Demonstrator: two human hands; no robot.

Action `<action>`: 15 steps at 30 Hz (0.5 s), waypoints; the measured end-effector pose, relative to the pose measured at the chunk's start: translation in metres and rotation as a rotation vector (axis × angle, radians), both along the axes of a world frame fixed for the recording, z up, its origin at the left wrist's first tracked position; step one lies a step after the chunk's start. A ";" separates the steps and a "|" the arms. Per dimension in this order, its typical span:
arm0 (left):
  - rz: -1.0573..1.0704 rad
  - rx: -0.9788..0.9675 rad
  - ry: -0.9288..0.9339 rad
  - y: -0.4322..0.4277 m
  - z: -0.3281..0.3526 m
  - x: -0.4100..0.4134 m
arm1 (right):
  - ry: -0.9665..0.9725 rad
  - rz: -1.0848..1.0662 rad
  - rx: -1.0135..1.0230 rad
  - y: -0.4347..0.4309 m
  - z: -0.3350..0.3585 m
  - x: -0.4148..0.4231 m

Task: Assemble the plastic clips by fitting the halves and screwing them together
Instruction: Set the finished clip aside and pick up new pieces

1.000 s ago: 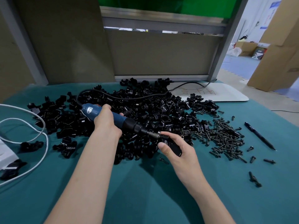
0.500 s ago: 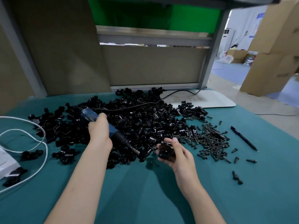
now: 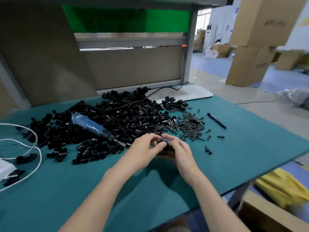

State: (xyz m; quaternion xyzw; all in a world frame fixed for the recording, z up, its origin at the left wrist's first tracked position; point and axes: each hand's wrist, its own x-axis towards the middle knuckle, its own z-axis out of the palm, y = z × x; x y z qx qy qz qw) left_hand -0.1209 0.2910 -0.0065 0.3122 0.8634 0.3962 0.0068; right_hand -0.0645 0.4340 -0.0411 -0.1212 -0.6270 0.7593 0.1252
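Both hands meet over the green mat near the front of the parts heap. My left hand and my right hand together pinch one black plastic clip between their fingertips; most of the clip is hidden by the fingers. The blue electric screwdriver lies loose on the pile of black clip halves, its tip pointing toward my hands. A heap of black screws lies just right of the pile.
A black pen and a few stray screws lie right of the screw heap. A white cable loops at the left edge. A white board sits at the back. The mat's right edge drops off to cardboard boxes.
My left hand has put the blue screwdriver down on the pile and come over to the clip. Both hands now hold the clip. The view has swung to the right.
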 end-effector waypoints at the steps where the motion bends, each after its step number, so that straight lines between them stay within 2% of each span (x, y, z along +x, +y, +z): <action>1: -0.048 -0.030 0.031 0.008 0.003 0.006 | 0.002 0.001 0.047 0.011 0.004 0.012; 3: -0.140 -0.060 0.068 0.027 0.007 0.024 | 0.001 -0.004 0.128 0.035 0.015 0.039; 6: -0.264 0.007 0.015 0.069 0.013 0.055 | 0.003 -0.048 0.251 0.076 0.036 0.085; 10: -0.405 0.122 -0.071 0.142 0.011 0.104 | -0.035 -0.250 0.362 0.131 0.051 0.153; 12: -0.466 0.095 -0.110 0.179 0.007 0.128 | -0.094 -0.406 0.468 0.158 0.046 0.182; 15: -0.589 -0.052 -0.181 0.216 -0.001 0.153 | -0.272 -0.573 0.654 0.189 0.032 0.219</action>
